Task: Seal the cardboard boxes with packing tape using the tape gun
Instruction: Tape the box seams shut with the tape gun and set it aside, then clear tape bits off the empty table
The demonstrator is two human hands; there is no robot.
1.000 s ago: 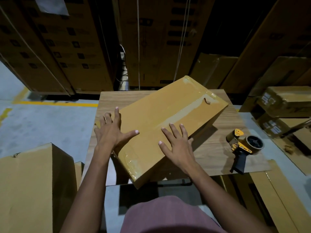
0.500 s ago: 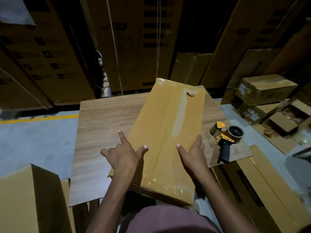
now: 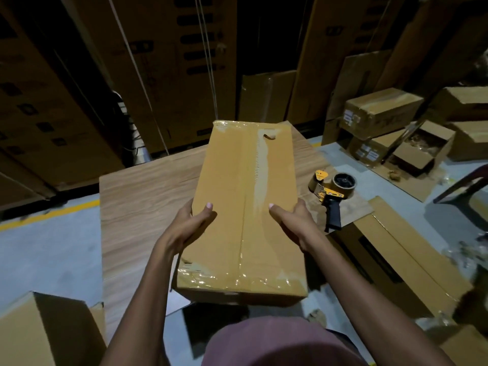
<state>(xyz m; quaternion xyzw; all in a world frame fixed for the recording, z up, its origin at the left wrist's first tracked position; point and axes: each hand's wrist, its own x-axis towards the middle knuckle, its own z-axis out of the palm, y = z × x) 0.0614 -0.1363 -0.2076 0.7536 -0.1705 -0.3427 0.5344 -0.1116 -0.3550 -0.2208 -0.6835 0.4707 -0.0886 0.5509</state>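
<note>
Fingers of both hands are curled around the long sides of the box [image 3: 245, 207]: the left hand [image 3: 188, 225] grips the left edge, thumb lying on the top face; the right hand [image 3: 291, 223] grips the right edge the same way, thumb on top. Rest of the fingers sit under or behind the cardboard, hidden.

Box position: long and narrow, lying lengthwise away from the person on the wooden surface [image 3: 140, 196]. Near end overhangs the front edge of the surface, above the person's lap. Whether it is lifted or only resting cannot be told.

Tape on this box: a shiny strip [image 3: 260, 175] runs along the centre seam of the top face. Glossy wrinkled tape crosses the near end, and more shine shows at the far end. A small loose curl of tape sits near the far end. Judged from this, the visible face looks sealed; the underside is not seen.

Tape gun [image 3: 330, 191]: lying on the surface just to the right of the box, handle toward the person, roll mounted. Neither hand touches it.

Remaining work, as a judgement: this box appears finished or close to it, likely ready to be set aside or turned to check the other face. Off to the right, on the floor, an open box [image 3: 420, 151] with flaps up looks unsealed, next to a taped box [image 3: 383, 109] with labels. Another plain box [image 3: 39, 331] stands at lower left; its state is unclear.
</note>
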